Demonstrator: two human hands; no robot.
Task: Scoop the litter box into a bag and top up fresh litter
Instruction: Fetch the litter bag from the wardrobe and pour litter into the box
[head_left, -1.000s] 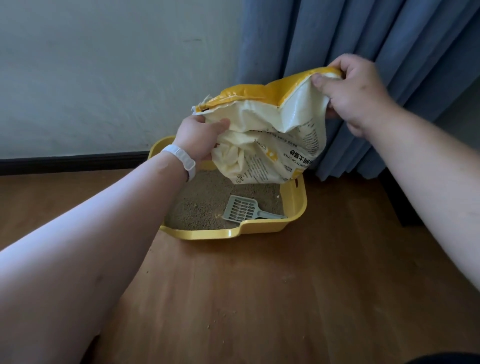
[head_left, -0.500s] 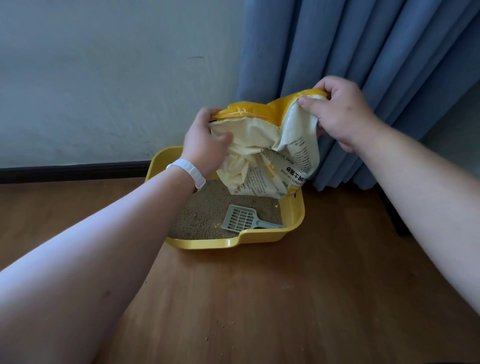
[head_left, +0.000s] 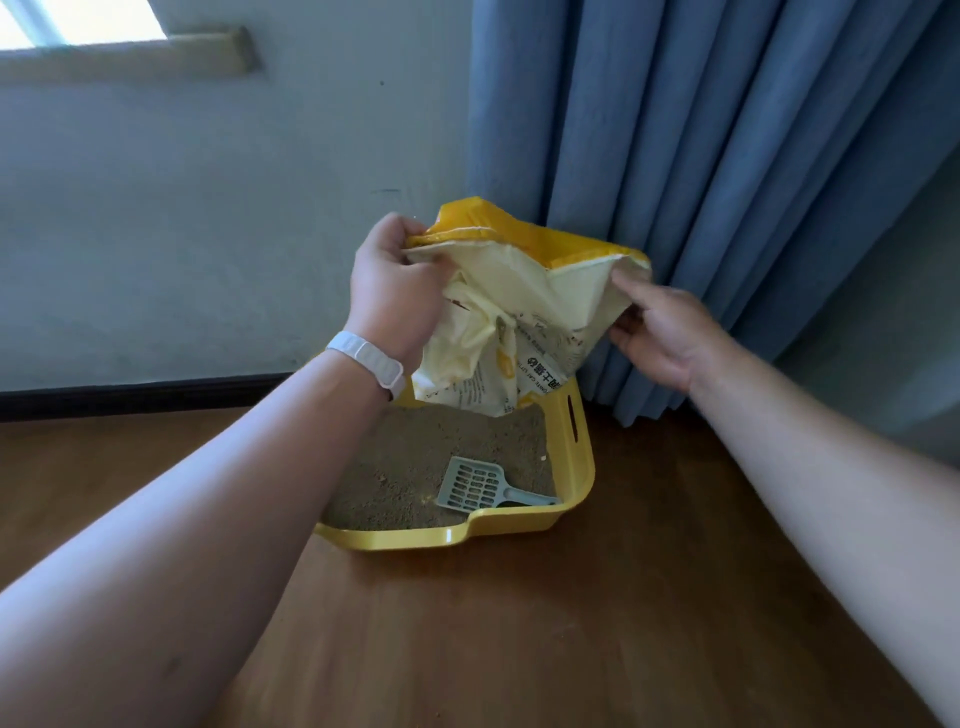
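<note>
Over the litter box (head_left: 582, 467), litter bag (head_left: 519, 291) upended, long axis upright, left hand (head_left: 395, 296) and right hand (head_left: 660, 338) clamped on top.

Litter box (head_left: 579, 470) – glossy yellow plastic; scoop (head_left: 475, 488) – matt grey plastic; litter bag (head_left: 524, 312) crinkled, smooth film; floor (head_left: 571, 639) smooth wood; curtain (head_left: 727, 182) blue cloth.

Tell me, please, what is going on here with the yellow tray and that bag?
A person is holding a crumpled litter bag over the yellow litter box, the left hand gripping its upper left edge and the right hand pinching the upper right corner. The bag's lower end hangs over the litter; nothing can be seen pouring out. A grey scoop lies in the litter at the box's near side.
</note>
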